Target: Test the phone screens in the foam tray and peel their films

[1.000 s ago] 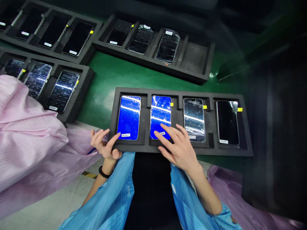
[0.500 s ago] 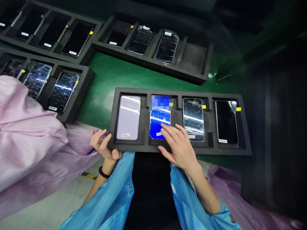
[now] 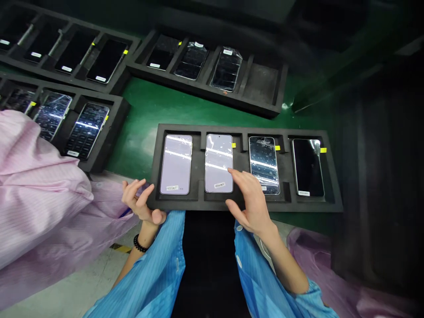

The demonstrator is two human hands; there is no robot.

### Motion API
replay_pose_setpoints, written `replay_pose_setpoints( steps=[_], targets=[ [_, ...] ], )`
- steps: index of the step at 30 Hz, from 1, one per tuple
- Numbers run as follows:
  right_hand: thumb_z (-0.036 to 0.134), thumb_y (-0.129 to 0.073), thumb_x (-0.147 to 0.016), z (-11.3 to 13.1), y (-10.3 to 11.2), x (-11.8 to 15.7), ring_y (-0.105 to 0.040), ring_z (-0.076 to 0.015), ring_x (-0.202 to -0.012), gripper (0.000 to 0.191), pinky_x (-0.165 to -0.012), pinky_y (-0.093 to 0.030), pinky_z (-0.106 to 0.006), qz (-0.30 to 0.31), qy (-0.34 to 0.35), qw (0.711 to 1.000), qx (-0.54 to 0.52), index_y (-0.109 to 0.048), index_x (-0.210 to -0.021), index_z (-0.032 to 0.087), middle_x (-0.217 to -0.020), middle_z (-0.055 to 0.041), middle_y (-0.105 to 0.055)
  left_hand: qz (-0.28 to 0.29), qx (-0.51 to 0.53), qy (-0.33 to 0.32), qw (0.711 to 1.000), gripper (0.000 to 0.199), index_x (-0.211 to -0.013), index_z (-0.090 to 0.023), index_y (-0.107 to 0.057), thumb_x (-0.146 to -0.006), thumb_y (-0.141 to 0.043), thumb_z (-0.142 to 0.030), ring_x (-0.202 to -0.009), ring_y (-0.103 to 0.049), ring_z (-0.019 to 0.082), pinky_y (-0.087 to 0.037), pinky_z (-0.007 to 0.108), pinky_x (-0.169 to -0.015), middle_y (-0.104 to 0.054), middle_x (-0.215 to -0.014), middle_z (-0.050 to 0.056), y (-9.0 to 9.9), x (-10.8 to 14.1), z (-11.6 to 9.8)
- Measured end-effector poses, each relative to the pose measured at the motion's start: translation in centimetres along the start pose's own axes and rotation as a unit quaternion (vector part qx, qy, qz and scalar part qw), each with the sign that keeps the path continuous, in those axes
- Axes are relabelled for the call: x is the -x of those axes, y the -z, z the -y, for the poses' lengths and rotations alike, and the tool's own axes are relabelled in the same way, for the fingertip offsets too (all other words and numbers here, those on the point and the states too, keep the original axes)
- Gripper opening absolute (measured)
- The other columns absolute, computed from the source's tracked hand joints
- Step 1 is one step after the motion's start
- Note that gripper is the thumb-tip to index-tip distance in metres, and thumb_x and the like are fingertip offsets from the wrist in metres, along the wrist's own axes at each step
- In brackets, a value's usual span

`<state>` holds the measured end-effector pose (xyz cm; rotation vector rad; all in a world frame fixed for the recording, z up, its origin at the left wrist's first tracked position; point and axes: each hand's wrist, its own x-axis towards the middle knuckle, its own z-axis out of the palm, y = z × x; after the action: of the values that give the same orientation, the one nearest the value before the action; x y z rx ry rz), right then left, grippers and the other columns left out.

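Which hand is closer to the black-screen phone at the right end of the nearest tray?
Right. The right hand is over the middle of the tray, left of that phone; the left hand is by the tray's left end, farther away.

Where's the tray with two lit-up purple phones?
In the head view, the tray lies mid-picture on the green table. The left hand is by its near left corner; the right hand is over its near edge.
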<state>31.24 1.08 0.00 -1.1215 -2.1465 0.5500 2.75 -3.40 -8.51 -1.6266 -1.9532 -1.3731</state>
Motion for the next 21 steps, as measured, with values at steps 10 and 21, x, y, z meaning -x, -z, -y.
replay_pose_setpoints(
  steps=[10,21],
  targets=[
    [0.035,-0.049,-0.096,-2.4,3.8,-2.8,-0.064,-0.0114,-0.065,0.066,-0.048,-0.05,-0.025,0.16,-0.365,0.868,-0.295,-0.031,-0.157,0.017,-0.13,-0.0189,-0.065,0.212,0.146,-0.075,0.963,0.046,-0.133,-0.024,-0.058,-0.099,-0.034,-0.041,-0.141,-0.041,0.032,-0.012,0.06,-0.126,-0.058,-0.135,0.011,0.3,-6.4,-6.4],
    [0.034,-0.044,-0.092,-2.1,2.3,-6.1,-0.026,-0.005,-0.039,0.032,-0.037,-0.018,-0.016,0.164,-0.399,0.835,-0.341,-0.068,-0.098,0.012,-0.047,0.0081,-0.042,0.177,0.165,-0.052,0.969,0.032,-0.121,-0.023,-0.064,-0.094,-0.048,-0.023,-0.138,-0.044,0.029,-0.023,0.055,-0.124,-0.055,-0.135,0.011,-0.3,-5.5,-6.3]
  ],
)
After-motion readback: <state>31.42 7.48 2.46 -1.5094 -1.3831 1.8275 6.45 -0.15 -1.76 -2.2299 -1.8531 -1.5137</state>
